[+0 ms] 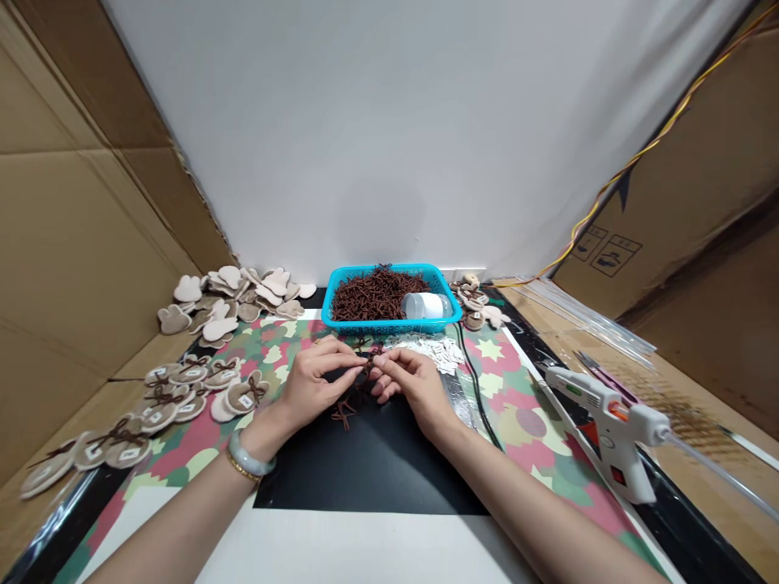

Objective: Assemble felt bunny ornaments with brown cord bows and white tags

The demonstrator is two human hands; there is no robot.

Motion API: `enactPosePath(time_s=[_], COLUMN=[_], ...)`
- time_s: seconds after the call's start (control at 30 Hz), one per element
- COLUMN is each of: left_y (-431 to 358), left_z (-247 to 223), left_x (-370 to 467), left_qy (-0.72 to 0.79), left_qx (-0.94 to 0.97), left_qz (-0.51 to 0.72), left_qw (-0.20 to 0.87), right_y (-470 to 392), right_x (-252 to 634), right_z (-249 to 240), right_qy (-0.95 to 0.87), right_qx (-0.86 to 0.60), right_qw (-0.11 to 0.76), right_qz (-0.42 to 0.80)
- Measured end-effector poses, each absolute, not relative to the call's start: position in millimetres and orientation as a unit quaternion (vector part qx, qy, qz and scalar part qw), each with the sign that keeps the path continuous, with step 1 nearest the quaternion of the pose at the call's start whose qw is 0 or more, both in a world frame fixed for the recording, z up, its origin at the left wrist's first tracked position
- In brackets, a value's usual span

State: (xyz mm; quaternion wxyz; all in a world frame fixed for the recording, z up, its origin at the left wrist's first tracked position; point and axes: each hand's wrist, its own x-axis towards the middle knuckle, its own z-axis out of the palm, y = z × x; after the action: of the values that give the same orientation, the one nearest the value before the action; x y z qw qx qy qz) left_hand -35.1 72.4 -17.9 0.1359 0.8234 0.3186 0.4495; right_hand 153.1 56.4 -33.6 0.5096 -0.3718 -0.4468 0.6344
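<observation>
Bare forearms [170, 507] reaching inward, left hand [320, 375] and right hand [414, 384] pinching thin brown cord [377, 351] (direction, long axis unclear), above flat black sheet [377, 466].

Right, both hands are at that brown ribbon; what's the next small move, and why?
I'd probably tease the brown ribbon into an open bow: fingertips of the left hand and right hand pinch it, though its exact shape is too small to tell. Padded shapes on the left side carry brown bows, so a tidy one would seem to match.
</observation>
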Motion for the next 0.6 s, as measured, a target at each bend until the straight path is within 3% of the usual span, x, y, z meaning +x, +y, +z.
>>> enactPosePath(time_s=[0.13,0.47,0.6], left_y=[69,62,62], left_z=[-22,-17,-15], left_x=[-33,-31,-33], left_qy=[0.294,0.264,0.283], left_qx=[0.841,0.870,0.865], left_qz=[0.443,0.417,0.414], left_qw=[0.104,0.005,0.033], right_y=[56,57,60], right_x=[151,155,158], right_z=[-34,-37,-37], right_qy=[-0.423,-0.463,-0.484], right_qx=[-0.356,-0.369,-0.370], right_qw=[0.480,0.471,0.458], right_qz=[0.681,0.654,0.648])
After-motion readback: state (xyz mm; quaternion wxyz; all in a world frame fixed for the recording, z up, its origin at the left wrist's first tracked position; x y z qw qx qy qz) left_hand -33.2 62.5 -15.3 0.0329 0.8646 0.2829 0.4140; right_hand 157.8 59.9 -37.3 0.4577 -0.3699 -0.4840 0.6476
